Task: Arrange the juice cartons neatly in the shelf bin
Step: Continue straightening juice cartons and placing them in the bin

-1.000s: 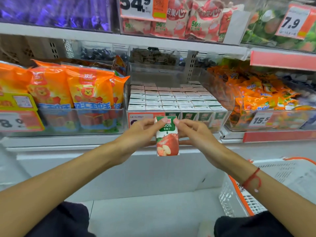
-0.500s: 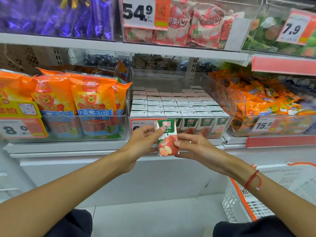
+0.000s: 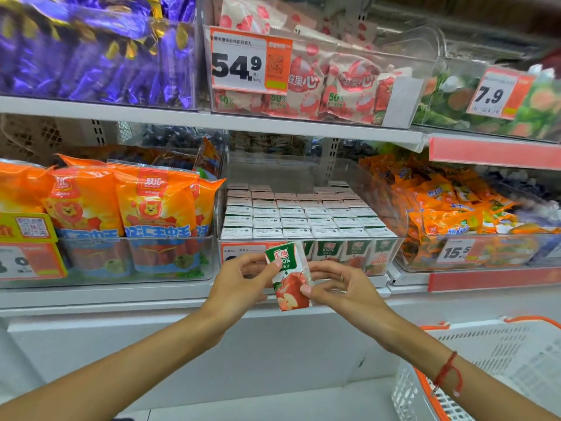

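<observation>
Both hands pinch one juice carton [image 3: 290, 276]: left hand [image 3: 243, 281] up top, right hand [image 3: 340, 287] lower. Its long axis runs near upright, top tipped left, apple face toward the camera.

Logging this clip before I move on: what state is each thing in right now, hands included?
Juice carton: tilted, held in front of the bin, outside it.
Left hand: pinching the carton's upper left.
Right hand: pinching its lower right.
Shelf bin: cartons upright in rows, back left corner unfilled.
Basket: contents not visible.

Bare forearms; red string bracelet [image 3: 448, 373] on right wrist.
</observation>
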Demonstrator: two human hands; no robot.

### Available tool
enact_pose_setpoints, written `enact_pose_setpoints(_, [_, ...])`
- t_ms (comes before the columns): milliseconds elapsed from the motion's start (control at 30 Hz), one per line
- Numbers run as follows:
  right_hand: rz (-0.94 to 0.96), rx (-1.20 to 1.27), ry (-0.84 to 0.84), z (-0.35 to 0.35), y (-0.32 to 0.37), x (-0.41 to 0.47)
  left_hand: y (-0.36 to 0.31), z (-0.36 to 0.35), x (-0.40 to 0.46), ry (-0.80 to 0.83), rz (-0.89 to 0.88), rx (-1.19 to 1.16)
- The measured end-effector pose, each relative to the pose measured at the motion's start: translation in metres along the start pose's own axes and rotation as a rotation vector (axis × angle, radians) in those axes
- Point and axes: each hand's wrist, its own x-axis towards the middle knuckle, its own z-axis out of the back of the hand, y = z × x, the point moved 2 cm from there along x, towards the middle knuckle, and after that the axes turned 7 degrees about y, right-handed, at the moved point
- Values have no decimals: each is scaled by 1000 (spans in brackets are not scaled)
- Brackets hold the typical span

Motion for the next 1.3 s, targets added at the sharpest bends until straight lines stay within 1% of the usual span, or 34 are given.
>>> enact_pose_setpoints(67, [58, -21, -79, -2, 3, -1, -2, -3, -2, -19, -23, -36])
enact_pose_setpoints(133, [93, -105, -141, -4, 5, -4, -4, -7, -4, -8, -35, -57])
enact_pose_setpoints(200, [121, -203, -144, -9, 8, -7, -6, -8, -6, 0, -23, -64])
enact_pose_setpoints(267, [100, -193, -81, -13, 10, -8, -8, -6, -6, 24, -6, -55])
enact_pose_setpoints(367, [-12, -46, 41, -9, 11, -8, -14, 0, -4, 101, -16, 20])
enact_pose_setpoints(467, [-118, 75, 147, -4, 10, -10, -21, 5, -5, 220, -10, 46])
enact_pose_setpoints(533, [-140, 156, 226, -4, 12, -12, -22, 7, -8, 277, -3, 62])
enact_pose_setpoints(600, [-139, 185, 294, -6, 15, -13, -21, 7, -10, 299, 7, 64])
enact_pose_setpoints(667, [-133, 182, 289, -7, 17, -12, -21, 6, -11, 300, 29, 53])
enact_pose_setpoints(800, [-133, 148, 224, -10, 18, -12, -18, 5, -12, 350, 137, -11])
enact_pose_setpoints(867, [-145, 146, 211, -11, 17, -12, -17, 6, -12, 369, 150, -16])
enact_pose_setpoints(1033, [-147, 172, 222, -11, 17, -11, -20, 14, -10, 318, 113, 16])
enact_pose_setpoints(1200, [-151, 110, 326, -5, 21, -9, -20, 12, -10, 281, 100, 32])
enact_pose_setpoints(1300, [-138, 106, 283, -7, 21, -6, -21, 13, -10, 273, 98, -11])
